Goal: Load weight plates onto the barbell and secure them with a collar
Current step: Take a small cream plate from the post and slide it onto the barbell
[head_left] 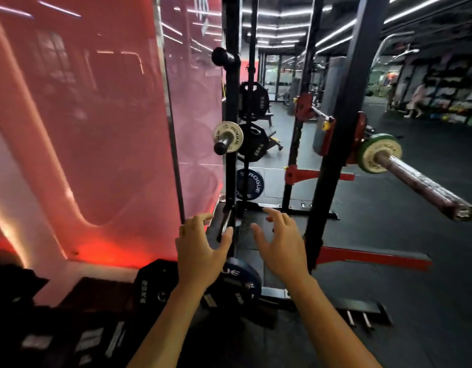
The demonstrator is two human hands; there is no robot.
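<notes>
From the head camera, two bare hands reach forward and down side by side toward the foot of a black rack upright [231,107]: the left hand [200,251] and the right hand [280,248] both have their fingers spread and lightly bent, holding nothing, with a gap between them. Just below the left hand a dark blue ROGUE bumper plate [240,285] sits low against the rack, and beside it to the left a black plate marked 25KG [149,282]. Higher on the upright, one storage peg carries a small pale ROGUE plate [230,135]; behind it hang two black 25KG plates [256,144], and lower down a second blue ROGUE plate [252,184]. At the right, the barbell sleeve [426,187] juts toward the camera, well apart from both hands, already carrying two plates: a green plate [362,152] with a small pale plate [373,159] against its outer face. No collar shows on the sleeve.
</notes>
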